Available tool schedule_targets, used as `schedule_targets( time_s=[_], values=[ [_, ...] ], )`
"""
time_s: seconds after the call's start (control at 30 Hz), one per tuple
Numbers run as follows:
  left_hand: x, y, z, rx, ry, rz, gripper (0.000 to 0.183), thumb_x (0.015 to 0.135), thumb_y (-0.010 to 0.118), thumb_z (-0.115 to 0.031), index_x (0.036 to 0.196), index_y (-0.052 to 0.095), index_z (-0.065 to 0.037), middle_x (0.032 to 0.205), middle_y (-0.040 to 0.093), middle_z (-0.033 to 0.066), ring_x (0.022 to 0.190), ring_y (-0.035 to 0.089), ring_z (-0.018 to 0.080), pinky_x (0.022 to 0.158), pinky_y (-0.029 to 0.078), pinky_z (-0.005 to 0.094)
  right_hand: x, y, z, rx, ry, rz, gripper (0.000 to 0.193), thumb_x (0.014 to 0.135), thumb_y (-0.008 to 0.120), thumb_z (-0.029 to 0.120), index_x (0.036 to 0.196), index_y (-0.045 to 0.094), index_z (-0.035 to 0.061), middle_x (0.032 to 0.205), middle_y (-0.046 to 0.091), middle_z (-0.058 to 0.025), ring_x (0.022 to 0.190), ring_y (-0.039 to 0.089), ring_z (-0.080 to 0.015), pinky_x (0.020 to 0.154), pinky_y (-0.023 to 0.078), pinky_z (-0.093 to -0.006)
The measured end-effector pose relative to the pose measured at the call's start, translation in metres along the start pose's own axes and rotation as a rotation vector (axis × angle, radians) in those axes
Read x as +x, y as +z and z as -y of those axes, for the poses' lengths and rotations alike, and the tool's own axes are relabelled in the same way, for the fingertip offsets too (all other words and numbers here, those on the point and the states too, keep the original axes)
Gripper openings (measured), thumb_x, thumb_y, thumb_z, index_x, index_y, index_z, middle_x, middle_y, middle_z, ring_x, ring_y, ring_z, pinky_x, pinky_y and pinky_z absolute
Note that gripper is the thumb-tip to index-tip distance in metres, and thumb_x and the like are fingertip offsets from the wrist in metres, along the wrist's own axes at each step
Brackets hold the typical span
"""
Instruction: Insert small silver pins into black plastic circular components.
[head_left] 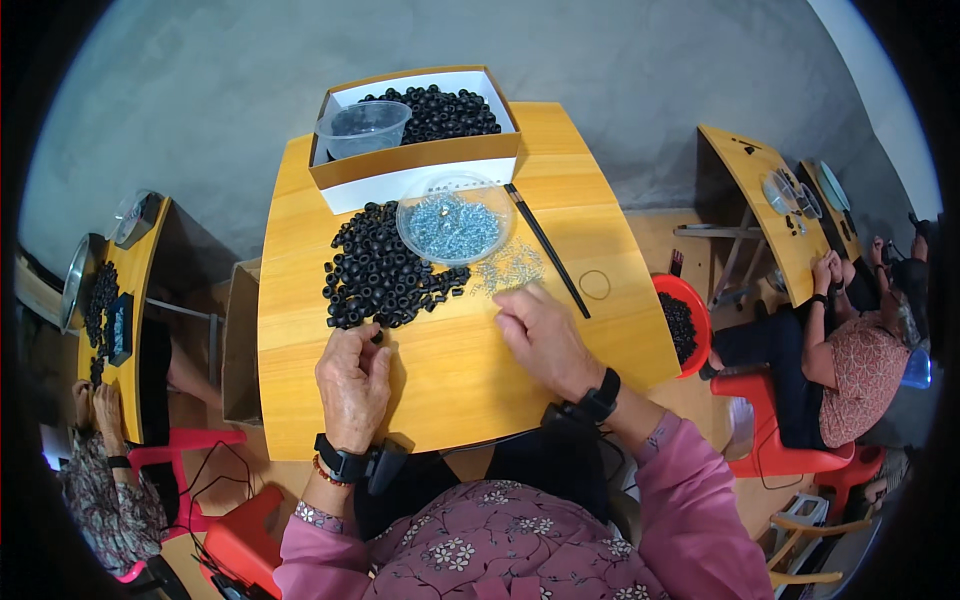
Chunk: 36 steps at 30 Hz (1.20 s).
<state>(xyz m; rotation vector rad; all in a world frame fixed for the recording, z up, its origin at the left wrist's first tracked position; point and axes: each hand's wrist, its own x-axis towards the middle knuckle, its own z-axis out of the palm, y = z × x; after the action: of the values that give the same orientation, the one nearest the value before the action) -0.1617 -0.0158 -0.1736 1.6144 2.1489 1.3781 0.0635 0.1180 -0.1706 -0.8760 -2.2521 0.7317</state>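
Note:
At the near edge of a heap of black beads, my left hand is closed, with a black bead pinched at its fingertips. My right hand has its fingers bent down at the near side of loose clear small pieces. Whatever its fingertips hold, if anything, is hidden. Beyond it, a round clear tub full of pale blue transparent pieces touches the heap. A dark slim stick lies to the right, beside a thin loop.
At the table's far side stands a brown-and-white box of black beads, with a clear bowl inside. A red basin of black pieces is off the right edge. Other people sit at tables left and right.

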Motion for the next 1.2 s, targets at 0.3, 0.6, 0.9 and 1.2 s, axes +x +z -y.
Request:
schedule_targets(
  time_s=[0.3, 0.6, 0.9, 1.2],
  values=[
    [0.003, 0.002, 0.002, -0.04, -0.046, 0.018, 0.021, 0.079, 0.07, 0.01, 0.098, 0.065, 0.002, 0.077, 0.06, 0.0077, 0.063, 0.057, 0.015, 0.061, 0.048, 0.028, 0.017, 0.008, -0.007, -0.186, -0.025, 0.11, 0.018, 0.091, 0.062, 0.006, 0.107, 0.065, -0.0007, 0.096, 0.059, -0.0179, 0.089, 0.062, -0.0383, 0.077, 0.052, -0.0456],
    [-0.005, -0.002, 0.003, -0.07, 0.011, 0.015, 0.02, 0.079, 0.068, 0.013, 0.094, 0.064, 0.001, 0.086, 0.056, 0.0075, 0.07, 0.056, 0.017, 0.065, 0.047, 0.0282, -0.003, 0.004, 0.004, -0.209, -0.1, 0.201, 0.006, 0.088, 0.053, 0.004, 0.091, 0.055, -0.0001, 0.094, 0.052, -0.0185, 0.087, 0.059, -0.0398, 0.075, 0.049, -0.0494],
    [-0.013, -0.001, 0.021, -0.404, -0.098, -0.015, 0.017, 0.089, 0.065, 0.007, 0.104, 0.063, -0.001, 0.09, 0.061, 0.0035, 0.074, 0.057, 0.0115, 0.069, 0.048, 0.0248, -0.003, 0.002, 0.002, -0.278, -0.1, 0.222, 0.014, 0.089, 0.05, 0.002, 0.101, 0.056, 0.0015, 0.097, 0.054, -0.0184, 0.09, 0.059, -0.0402, 0.078, 0.05, -0.0482],
    [-0.025, 0.005, 0.002, -1.197, -0.46, 0.161, 0.02, 0.097, 0.065, -0.009, 0.116, 0.062, -0.002, 0.101, 0.068, 0.0097, 0.078, 0.064, 0.0126, 0.066, 0.052, 0.0243, -0.006, 0.001, 0.004, 0.225, 0.024, 0.054, 0.014, 0.092, 0.065, 0.003, 0.106, 0.065, -0.0018, 0.089, 0.067, -0.0083, 0.082, 0.067, -0.0188, 0.071, 0.053, -0.0297]
  ],
)
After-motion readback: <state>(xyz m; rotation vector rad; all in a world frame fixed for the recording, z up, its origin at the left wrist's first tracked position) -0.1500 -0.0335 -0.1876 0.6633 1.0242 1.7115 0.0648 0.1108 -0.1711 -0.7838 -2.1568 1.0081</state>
